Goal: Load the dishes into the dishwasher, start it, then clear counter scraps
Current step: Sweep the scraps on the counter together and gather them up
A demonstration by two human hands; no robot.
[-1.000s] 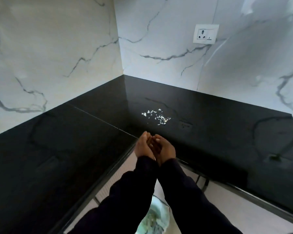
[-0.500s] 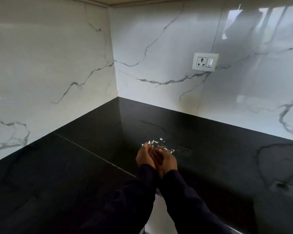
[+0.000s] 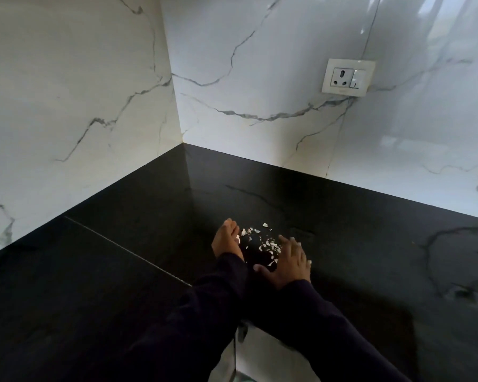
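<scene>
Both grips were seen from the head view with fingers relaxed and nothing held: left hand (image 3: 226, 242) and right hand (image 3: 289, 261) were set on the black tabletop (image 3: 122, 285), flanking the scraps (image 3: 262, 242). Scrap clearing was judged barely begun; the dishwasher was not shown.

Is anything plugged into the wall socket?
No, the socket shows its bare holes, with no plug or cord in it.

A single head-worn wide-angle camera looks forward and down from above the worktop's (image 3: 122, 271) near inner edge, facing its far corner where two marble walls (image 3: 260, 64) meet. Both forearms enter close from the bottom edge.
</scene>
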